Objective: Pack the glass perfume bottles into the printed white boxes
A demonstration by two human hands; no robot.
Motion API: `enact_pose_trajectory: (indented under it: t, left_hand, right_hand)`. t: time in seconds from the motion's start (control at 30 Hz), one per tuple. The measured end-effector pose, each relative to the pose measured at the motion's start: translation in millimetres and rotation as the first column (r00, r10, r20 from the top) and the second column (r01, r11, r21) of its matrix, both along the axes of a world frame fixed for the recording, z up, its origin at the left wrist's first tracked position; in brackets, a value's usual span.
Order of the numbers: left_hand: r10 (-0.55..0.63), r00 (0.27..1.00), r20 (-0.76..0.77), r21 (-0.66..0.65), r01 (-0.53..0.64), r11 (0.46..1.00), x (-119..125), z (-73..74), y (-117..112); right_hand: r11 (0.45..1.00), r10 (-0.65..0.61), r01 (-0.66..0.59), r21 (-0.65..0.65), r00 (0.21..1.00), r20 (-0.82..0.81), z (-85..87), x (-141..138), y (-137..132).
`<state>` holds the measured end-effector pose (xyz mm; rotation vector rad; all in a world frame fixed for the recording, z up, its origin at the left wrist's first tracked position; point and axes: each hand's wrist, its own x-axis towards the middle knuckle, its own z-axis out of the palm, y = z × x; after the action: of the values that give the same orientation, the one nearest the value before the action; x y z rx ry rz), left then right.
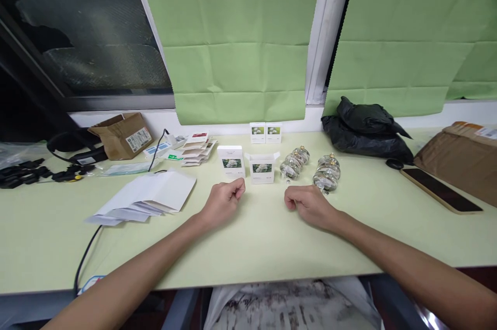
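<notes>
With the left hand (225, 203) and right hand (310, 205) curled and apart on the bench (256, 247), the 2 far boxes (257, 135) and the tall box (232, 163) beyond the left hand look closed, while the flapped box (262, 171) just right of it stands open and glass jars (326, 172) at right sit unboxed.

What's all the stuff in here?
front flower boxes: two, white, centre
back flower boxes: two, white, centre back
glass jars: two rows, count unclear, clear and gold, middle right
packets: stack, whitish, middle left
papers: pile, white, left
carton: one, brown, back left
bits: several, black, far left
cable: one or more, black, left
plastic bag: one, black, back right
phone: one, black and gold, right
disc: one, black, near phone
parcel: one, brown, far right
curtains: at least two, green, back
window: one, dark, back left
table: one, pale green, below
clothing: whitish, dark marks, bottom
left hand: one, bare, centre
right hand: one, bare, middle right
</notes>
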<state>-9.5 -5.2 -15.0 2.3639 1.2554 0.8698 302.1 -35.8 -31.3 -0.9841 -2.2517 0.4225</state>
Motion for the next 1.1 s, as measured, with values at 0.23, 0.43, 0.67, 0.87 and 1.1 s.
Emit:
enact_pose_trajectory:
  t: [0.23,0.43,0.67,0.87,1.1]
  left_hand:
    - [-0.037,0.999,-0.022,0.096,0.039,0.995,4,3.8,-2]
    - [-0.17,0.985,-0.017,0.176,0.17,0.969,8,3.3,-2]
    - [-0.195,0.979,-0.062,0.151,0.203,0.968,8,6.5,-5]
    - [-0.139,0.99,-0.018,0.126,0.14,0.982,8,6.0,-5]
    - [-0.139,0.99,-0.011,0.06,0.139,0.988,11,5.5,-11]
  right_hand:
    - [0.998,0.029,-0.028,0.058,0.999,-0.018,4.1,-3,-2]
    - [0.996,0.016,-0.016,0.092,1.0,0.001,5.1,-4,0]
    - [0.992,0.104,-0.1,0.081,0.994,-0.042,0.1,-7,-1]
    - [0.976,0.107,-0.083,0.202,0.988,-0.114,-6.6,-11,0]
    - [0.982,-0.005,0.029,0.185,0.992,-0.13,-4.9,-11,0]
